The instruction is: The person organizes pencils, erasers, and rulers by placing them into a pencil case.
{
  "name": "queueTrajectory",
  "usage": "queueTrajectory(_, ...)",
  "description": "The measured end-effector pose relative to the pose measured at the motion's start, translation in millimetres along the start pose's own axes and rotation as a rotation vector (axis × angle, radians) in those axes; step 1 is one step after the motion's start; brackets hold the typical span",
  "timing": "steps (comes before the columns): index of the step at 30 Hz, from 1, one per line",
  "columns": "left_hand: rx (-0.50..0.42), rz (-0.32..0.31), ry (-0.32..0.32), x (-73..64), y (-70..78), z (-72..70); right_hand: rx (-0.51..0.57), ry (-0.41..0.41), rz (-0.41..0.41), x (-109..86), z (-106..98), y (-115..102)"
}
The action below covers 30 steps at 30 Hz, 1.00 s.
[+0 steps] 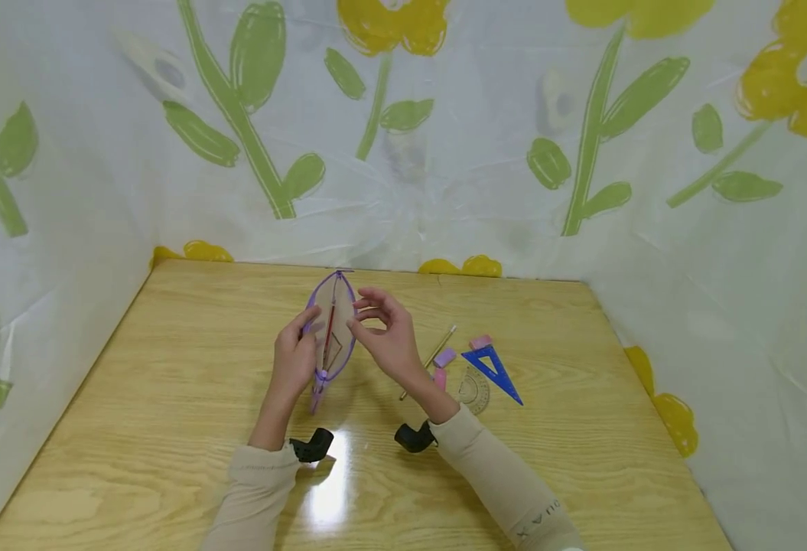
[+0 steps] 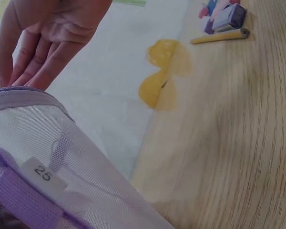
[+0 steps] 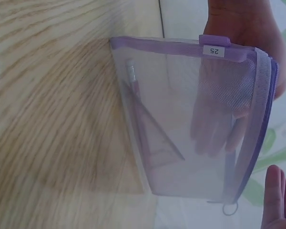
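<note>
A see-through mesh zip pouch (image 1: pixel 320 297) with purple trim and a "25" label stands in front of me, its top spread wide. My left hand (image 1: pixel 296 356) grips it along the left side; part of that hand shows through the mesh in the right wrist view. Inside the pouch lie a red pencil (image 1: pixel 330 327) and a thin triangular piece (image 3: pixel 164 130). My right hand (image 1: pixel 391 337) is at the pouch's right rim, fingers extended and holding nothing. In the right wrist view its fingertips (image 3: pixel 273 183) show apart from the zip edge.
Right of the pouch, a gold pencil (image 1: pixel 442 344), a purple eraser (image 1: pixel 445 357), pink erasers (image 1: pixel 480 341), a clear protractor (image 1: pixel 473 392) and a blue set square (image 1: pixel 508 381) lie on the wooden table (image 1: pixel 169 383). Flower-printed sheeting (image 1: pixel 458 191) encloses the table's back and sides.
</note>
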<state>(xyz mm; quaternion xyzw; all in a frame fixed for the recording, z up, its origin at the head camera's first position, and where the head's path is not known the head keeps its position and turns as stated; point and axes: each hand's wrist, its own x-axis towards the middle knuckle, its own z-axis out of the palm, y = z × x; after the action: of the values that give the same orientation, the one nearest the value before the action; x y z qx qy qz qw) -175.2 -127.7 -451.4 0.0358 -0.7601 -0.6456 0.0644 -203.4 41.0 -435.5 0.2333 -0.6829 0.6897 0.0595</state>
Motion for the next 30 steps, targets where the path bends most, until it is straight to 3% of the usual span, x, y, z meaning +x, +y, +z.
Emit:
queueTrajectory(13, 0.021, 0.004, -0.028, 1.4, -0.6, 1.9, 0.053, 0.015, 0.041, -19.0, -27.3, 8.0)
queueTrajectory(30, -0.003, -0.012, -0.089, 1.6, 0.0, 0.3, -0.047, 0.033, 0.117, -45.6, -73.0, 17.8)
